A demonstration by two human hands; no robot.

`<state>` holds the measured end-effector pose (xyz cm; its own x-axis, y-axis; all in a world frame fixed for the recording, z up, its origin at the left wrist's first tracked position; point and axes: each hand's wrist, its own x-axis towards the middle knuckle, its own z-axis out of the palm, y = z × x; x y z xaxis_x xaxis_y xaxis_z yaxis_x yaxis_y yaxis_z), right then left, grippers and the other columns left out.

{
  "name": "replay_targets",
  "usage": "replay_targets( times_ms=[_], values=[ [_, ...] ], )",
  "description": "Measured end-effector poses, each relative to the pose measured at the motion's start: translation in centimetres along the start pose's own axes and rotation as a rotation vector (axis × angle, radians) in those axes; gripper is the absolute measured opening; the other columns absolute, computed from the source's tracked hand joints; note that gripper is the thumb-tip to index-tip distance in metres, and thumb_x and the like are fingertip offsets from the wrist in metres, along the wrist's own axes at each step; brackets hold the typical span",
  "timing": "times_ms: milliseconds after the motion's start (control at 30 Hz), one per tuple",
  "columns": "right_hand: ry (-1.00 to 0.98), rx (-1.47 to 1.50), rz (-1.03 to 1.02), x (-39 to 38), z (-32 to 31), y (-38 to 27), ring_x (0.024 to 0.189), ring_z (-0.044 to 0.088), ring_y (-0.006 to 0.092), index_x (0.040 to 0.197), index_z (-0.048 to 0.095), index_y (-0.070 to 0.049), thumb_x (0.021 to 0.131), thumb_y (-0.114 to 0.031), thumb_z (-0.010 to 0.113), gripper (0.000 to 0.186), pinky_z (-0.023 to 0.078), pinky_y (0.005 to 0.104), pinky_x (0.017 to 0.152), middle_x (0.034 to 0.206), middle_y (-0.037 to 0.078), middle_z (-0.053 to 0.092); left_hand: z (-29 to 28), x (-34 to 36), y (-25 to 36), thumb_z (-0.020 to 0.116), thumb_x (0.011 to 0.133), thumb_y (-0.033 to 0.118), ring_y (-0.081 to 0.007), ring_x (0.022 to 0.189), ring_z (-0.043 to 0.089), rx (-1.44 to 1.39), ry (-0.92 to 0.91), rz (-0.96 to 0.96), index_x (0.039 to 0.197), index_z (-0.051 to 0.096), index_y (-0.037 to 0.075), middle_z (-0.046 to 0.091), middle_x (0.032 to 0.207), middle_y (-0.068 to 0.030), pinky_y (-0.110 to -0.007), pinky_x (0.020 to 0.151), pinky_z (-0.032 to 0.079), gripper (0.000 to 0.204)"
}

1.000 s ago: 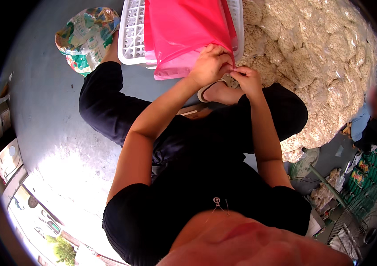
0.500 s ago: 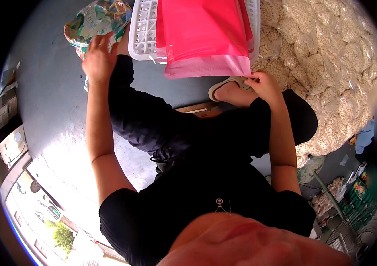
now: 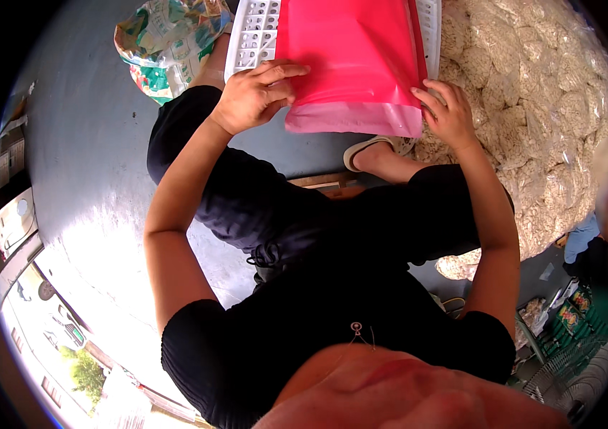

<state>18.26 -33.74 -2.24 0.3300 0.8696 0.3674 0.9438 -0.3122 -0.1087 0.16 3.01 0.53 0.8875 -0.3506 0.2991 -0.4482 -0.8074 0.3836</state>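
Observation:
A bright pink plastic mailer bag point(image 3: 354, 57), with a paler translucent strip along its near end, lies flat over a white perforated plastic basket point(image 3: 241, 43). My left hand point(image 3: 254, 99) reaches across the bag's left edge; its index finger is stretched out over the pink surface and the other fingers bend loosely. At the bag's right edge, near the pale strip, my right hand point(image 3: 450, 118) rests with fingers apart, the tips against the edge. Neither hand visibly grips the bag. What is inside the bag, if anything, is hidden.
To the right is a large heap of clear bags point(image 3: 525, 129) filled with small pale pieces. A crumpled colourful plastic sack point(image 3: 171, 50) stands at the upper left, beside my leg. A fan point(image 3: 568, 375) is at the lower right, with a blurred person point(image 3: 607, 243) beyond.
My left hand has moved right, from beside the colourful sack onto the pink bag's left edge. The right hand has let go of the near corner and shifted up along the right edge.

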Motion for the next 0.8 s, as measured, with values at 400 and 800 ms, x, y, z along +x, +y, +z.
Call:
replay_targets(
  times_ms=[400,800],
  values=[
    [0.118,0.117,-0.001,-0.1,1.0,0.0,0.099,0.06,0.0253,0.093,0.068,-0.016,0.073,-0.007,0.073,0.022,0.05,0.0378,0.085,0.106,0.001,0.061,-12.3,-8.8,-2.0,0.055,0.094,0.008,-0.0066,0.067,0.049,-1.082,-0.31,-1.003,0.093,0.05,0.006,0.049,0.076,0.0013,-0.02,0.059,0.037,0.006],
    [0.105,0.286,0.104,0.3,1.6,-0.3,0.094,0.061,0.029,0.088,0.061,-0.006,0.078,-0.009,0.073,0.016,0.051,0.0377,0.081,0.11,0.012,0.058,-21.7,-0.5,-4.5,0.061,0.094,0.022,-0.0091,0.066,0.053,-0.805,-0.293,-0.382,0.088,0.052,0.006,0.056,0.074,-0.0006,-0.024,0.065,0.044,0.019]
  ],
)
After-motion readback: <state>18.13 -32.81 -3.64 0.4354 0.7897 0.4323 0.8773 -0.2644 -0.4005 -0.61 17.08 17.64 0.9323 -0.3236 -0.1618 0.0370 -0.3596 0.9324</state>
